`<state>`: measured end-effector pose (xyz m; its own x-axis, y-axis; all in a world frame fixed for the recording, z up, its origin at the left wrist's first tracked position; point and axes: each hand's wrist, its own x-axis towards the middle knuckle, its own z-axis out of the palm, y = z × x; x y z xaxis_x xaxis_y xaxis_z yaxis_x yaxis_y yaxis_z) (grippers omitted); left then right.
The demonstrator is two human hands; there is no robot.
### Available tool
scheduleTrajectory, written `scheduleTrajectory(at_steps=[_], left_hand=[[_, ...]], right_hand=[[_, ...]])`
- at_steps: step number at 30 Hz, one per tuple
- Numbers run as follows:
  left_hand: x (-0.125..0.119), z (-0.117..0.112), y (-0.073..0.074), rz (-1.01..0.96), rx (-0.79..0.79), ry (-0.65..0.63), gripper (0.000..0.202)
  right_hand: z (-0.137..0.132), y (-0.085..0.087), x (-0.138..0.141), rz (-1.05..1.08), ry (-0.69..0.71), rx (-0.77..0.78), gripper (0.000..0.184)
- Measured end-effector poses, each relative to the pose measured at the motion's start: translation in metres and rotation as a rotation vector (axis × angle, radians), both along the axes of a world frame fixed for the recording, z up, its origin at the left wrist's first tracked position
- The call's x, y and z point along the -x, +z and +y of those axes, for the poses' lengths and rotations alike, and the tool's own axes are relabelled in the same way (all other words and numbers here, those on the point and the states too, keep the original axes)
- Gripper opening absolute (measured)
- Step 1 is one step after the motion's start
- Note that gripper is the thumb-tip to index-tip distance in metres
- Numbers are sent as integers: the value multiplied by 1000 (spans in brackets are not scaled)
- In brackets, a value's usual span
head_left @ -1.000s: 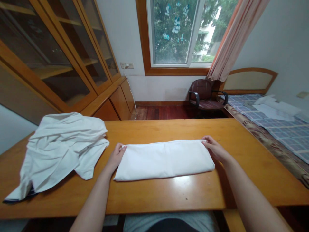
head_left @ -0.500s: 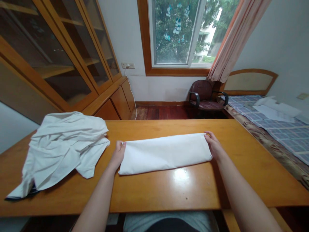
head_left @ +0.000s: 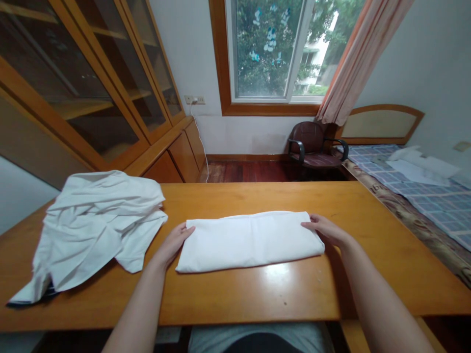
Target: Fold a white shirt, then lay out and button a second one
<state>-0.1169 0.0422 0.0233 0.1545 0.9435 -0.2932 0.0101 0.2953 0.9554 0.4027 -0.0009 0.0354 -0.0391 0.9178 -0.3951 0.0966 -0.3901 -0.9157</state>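
Folded white cloth (head_left: 250, 242): a long strip lying on the wooden table (head_left: 257, 196) between the hands; faint crease across the middle; near edge slants, right end farther from me.
Left hand (head_left: 176, 240): clamped on the far left corner, thumb on top; fingers mostly hidden, so I can't tell how many layers they catch.
Right hand (head_left: 326, 228): pinching the right end near its far corner, thumb over, fingers tucked behind; layer count again unclear to me.
Layers: my main worry. If either pinch takes only the top ply, a pull could slide it off those beneath and spoil the fold.
Slant: uneven tugs would likely skew the strip, ends out of line.
Near corners: neither held; I judge a quick lift could let them flop open.
Glossy tabletop: probably low drag; a one-sided pull might swing the whole strip round.
Crumpled white cloth (head_left: 103, 220): heaped left, apart from the strip, its loose flap near the left forearm; a wide elbow sweep could snag it.
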Motion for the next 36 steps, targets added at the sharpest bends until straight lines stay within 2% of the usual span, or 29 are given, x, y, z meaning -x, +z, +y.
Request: scheduleTrajectory(at_steps=[2,6,12,15,19,21,23,25,28,30,32,34,36], left_hand=[[0,0,-2,39,-34,40,52],[-2,4,-6,125,-92,175,50],[-14,16,-3,309,-157,192,46],[-16,22,-4,427,-191,177,45],[-9,29,-6,586,-190,154,32],[-5,31,-2,765,-268,204,31],[-8,29,5,961,-447,247,37],[-21,22,13,1110,-678,211,40],[-65,3,18,1219,-901,-46,42],[-100,-10,12,1269,-944,-253,45],[-128,-20,-1,1304,-942,-387,48],[-144,-23,-16,1330,-914,-433,51],[-146,-21,-27,1350,-876,-428,53]], right_hand=[[-3,2,1,93,-17,-4,42],[-3,-3,1,187,-173,-112,40],[16,-26,4,77,-272,-150,39],[25,-34,4,-112,-258,-179,34],[32,-35,-5,-535,-255,-212,25],[34,-33,-8,-760,-290,-270,28],[34,-28,-3,-960,-307,-407,35],[33,-22,14,-1101,-250,-592,39],[28,-17,62,-1163,7,-752,44],[22,-18,101,-1186,186,-775,48],[16,-24,133,-1184,349,-775,54],[12,-31,149,-1189,428,-746,56],[12,-39,147,-1207,433,-695,58]])
